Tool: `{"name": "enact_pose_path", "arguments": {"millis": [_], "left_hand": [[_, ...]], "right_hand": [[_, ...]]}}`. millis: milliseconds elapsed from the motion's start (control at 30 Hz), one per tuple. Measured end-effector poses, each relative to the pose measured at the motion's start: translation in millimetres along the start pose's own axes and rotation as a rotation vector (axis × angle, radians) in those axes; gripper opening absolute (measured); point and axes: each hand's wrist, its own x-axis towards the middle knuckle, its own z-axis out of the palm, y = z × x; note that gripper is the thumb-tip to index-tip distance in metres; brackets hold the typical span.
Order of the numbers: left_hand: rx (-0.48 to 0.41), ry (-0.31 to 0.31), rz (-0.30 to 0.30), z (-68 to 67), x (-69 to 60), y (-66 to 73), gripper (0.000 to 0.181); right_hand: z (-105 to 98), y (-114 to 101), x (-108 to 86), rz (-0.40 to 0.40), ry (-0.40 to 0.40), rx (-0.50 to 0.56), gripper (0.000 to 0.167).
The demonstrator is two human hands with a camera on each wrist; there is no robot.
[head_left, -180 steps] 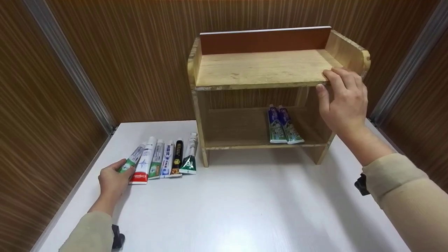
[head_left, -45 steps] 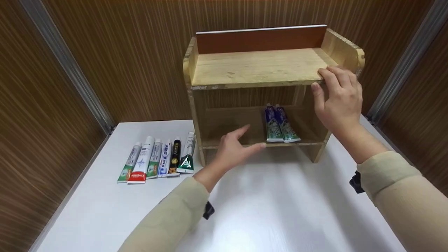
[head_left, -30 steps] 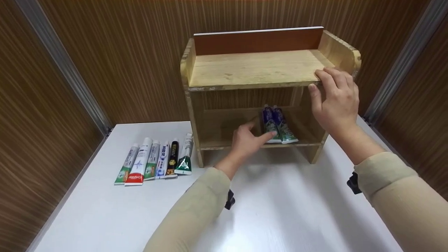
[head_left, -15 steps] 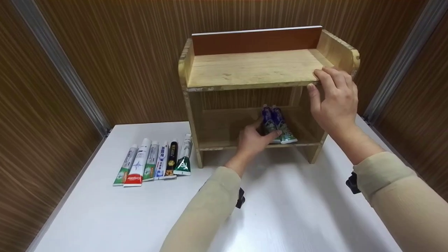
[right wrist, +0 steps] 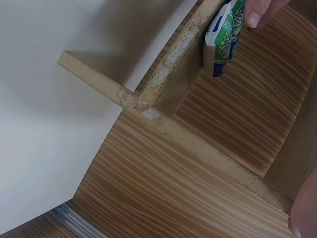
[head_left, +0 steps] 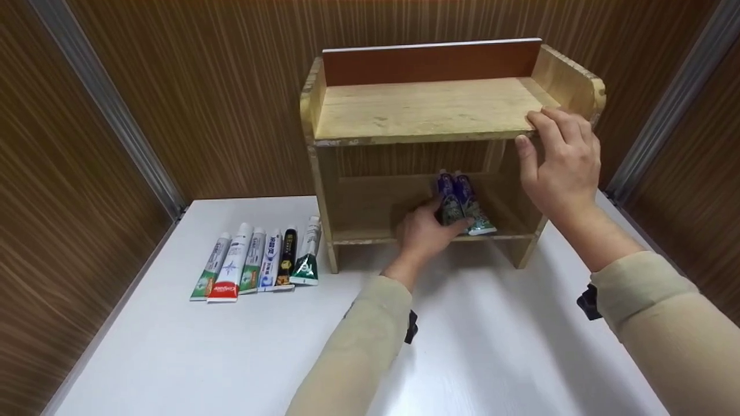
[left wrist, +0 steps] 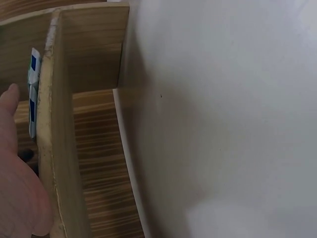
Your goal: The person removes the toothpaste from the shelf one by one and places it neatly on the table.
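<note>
Two purple-and-green toothpaste tubes (head_left: 467, 202) lie side by side on the lower board of a small wooden shelf (head_left: 428, 110). My left hand (head_left: 425, 231) reaches in over the nearer left tube, fingers at its left side and thumb across its bottom end. In the right wrist view, the fingertip (right wrist: 253, 19) shows a slight gap from the tubes (right wrist: 223, 39), which still lie on the board. With fingers on top and thumb at the front edge, my right hand (head_left: 563, 159) holds the upper board's right corner.
Left of the shelf, several toothpaste tubes lie in a row on the white table (head_left: 173, 346), among them a red-and-white tube (head_left: 228, 268), a black tube (head_left: 287, 257) and a green-and-white tube (head_left: 306, 254). Wood-grain walls (head_left: 231, 86) enclose the back and sides.
My left hand has left the tube row on the left and moved right to the tubes inside the shelf. The right hand keeps its hold; the tubes look unmoved.
</note>
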Motion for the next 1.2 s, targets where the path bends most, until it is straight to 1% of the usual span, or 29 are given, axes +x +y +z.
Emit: {"name": "enact_pose_path", "arguments": {"millis": [233, 433, 667, 800, 1033, 1200], "left_hand": [[0.089, 0.015, -0.012, 3.1, -1.2, 4.0, 0.075], [0.086, 0.008, -0.014, 2.8, -2.3, 7.7, 0.071], [0.045, 0.018, -0.009, 2.6, -1.6, 7.2, 0.053], [0.035, 0.025, -0.008, 3.8, -1.8, 6.3, 0.048], [0.118, 0.014, 0.005, 6.0, -2.8, 5.7, 0.045], [0.138, 0.013, 0.009, 6.3, -2.7, 6.7, 0.040]], "right_hand": [[-4.7, 0.6, 0.2, 0.000, -0.027, -0.019, 0.044], [-6.9, 0.0, 0.3, 0.017, -0.024, -0.018, 0.042], [-8.3, 0.6, 1.2, 0.008, -0.033, -0.028, 0.044], [-8.2, 0.8, 0.7, 0.008, -0.028, -0.024, 0.044], [-7.9, -0.6, -1.0, 0.008, -0.023, -0.017, 0.044], [-8.7, -0.2, -0.9, 0.006, -0.032, -0.022, 0.045]]}}
